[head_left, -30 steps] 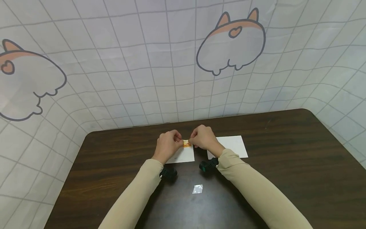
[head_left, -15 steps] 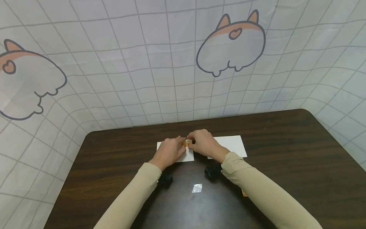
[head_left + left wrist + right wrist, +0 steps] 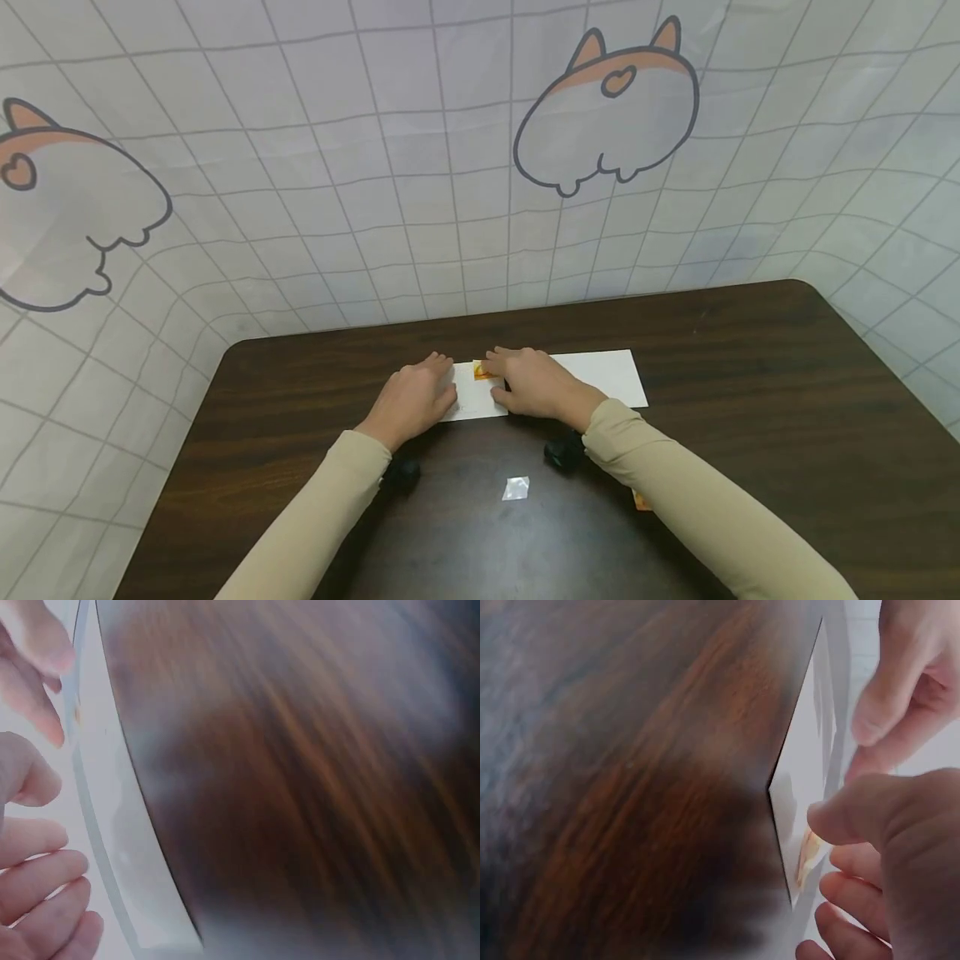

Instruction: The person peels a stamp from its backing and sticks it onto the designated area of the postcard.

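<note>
A white paper card (image 3: 474,407) lies on the table between my hands. Near its top right corner is a small orange-and-yellow sticker (image 3: 480,372), partly covered by my right hand (image 3: 534,385), whose fingers lie over it. That hand's thumb touches the card's right part, and the sticker (image 3: 808,855) shows below the thumb in the right wrist view. My left hand (image 3: 411,400) rests at the card's left side, fingers loosely extended and holding nothing; it hides that edge. In the left wrist view, my left hand (image 3: 45,900) has relaxed fingers beside the card (image 3: 142,855).
A second white card (image 3: 606,375) lies right of the first, partly behind my right hand. A small shiny clear square (image 3: 516,488) is nearer me on the dark wooden table (image 3: 262,433). An orange piece (image 3: 641,502) peeks from under my right forearm. A patterned curtain (image 3: 375,167) hangs behind.
My left hand has let go of the sticker and moved left. My right hand went from pinching the sticker to lying flatter over it. The orange piece by my right forearm has come into sight.
</note>
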### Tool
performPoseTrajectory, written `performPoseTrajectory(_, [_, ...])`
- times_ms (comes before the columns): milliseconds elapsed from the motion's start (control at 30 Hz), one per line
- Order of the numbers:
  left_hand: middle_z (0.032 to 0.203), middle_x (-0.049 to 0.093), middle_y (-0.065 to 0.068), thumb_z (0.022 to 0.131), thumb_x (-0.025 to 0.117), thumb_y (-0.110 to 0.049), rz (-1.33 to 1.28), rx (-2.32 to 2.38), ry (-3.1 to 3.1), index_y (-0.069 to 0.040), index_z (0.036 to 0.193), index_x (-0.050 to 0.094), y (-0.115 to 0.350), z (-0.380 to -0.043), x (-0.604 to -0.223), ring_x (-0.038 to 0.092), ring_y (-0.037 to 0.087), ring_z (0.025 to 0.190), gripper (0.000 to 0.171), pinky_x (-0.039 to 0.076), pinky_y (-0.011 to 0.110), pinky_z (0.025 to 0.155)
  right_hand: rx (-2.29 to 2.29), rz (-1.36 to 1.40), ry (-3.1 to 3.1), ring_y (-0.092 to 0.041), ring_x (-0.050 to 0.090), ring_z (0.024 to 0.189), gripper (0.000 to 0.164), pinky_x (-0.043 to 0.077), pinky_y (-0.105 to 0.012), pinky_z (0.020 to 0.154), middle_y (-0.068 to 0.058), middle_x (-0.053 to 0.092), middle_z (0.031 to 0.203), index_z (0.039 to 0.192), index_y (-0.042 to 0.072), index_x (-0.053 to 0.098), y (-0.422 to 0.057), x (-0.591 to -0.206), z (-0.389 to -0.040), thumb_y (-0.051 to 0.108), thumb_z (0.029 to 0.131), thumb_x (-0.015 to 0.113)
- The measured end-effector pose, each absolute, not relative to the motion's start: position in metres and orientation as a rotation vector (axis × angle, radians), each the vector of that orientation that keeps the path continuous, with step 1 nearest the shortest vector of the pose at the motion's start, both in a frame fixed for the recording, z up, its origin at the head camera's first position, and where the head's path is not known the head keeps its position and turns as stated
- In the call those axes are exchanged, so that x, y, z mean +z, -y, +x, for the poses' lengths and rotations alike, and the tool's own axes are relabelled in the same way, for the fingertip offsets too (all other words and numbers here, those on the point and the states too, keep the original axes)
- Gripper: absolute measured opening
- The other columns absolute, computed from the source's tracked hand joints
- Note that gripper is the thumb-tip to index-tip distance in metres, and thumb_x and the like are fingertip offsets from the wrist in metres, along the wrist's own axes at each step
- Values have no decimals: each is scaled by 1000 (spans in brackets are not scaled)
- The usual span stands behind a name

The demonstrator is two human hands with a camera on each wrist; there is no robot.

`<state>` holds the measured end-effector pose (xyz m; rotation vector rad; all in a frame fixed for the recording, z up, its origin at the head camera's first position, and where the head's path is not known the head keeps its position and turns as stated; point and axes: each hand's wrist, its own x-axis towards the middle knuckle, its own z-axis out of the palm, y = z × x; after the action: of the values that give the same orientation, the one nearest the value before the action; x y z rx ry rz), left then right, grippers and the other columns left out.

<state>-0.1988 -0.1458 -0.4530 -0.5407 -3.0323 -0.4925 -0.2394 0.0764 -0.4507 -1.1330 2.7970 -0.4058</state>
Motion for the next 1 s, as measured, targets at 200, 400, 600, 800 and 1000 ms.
performPoseTrajectory(200, [154,51,27,102,58,-26,-603,-388,3110,9,147,50,168,-189,-451,48,38,148,57,47,51,117,-345,-1233,-2736,-29,53,145,48,52,-51,111,-16,57,152,143,6,61,-73,-451,-238,26,99,64])
performPoseTrajectory(400, [166,30,29,108,53,-34,-683,-254,3236,9,158,31,181,-180,-453,29,43,158,70,32,57,126,-315,-1223,-2696,-28,51,147,55,50,-53,113,-16,52,157,148,6,56,-71,-449,-234,30,100,64])
performPoseTrajectory(600, [169,21,30,110,47,-33,-663,-272,3344,10,159,24,187,-175,-453,24,45,159,69,29,60,127,-286,-1199,-2679,-28,51,147,56,49,-52,115,-14,51,159,147,9,57,-70,-448,-231,39,101,65])
performPoseTrajectory(800, [171,18,27,111,43,-35,-642,-246,3374,8,161,22,186,-167,-451,21,43,161,69,25,60,129,-213,-1171,-2656,-27,49,149,64,49,-50,115,-12,47,162,150,12,54,-69,-446,-227,52,101,61])
performPoseTrajectory(1000, [172,16,26,112,39,-36,-646,-184,3356,8,161,20,184,-161,-449,17,42,162,68,23,60,130,-83,-1123,-2573,-23,28,161,92,28,-48,131,-8,23,174,164,13,30,-73,-442,-220,72,96,51])
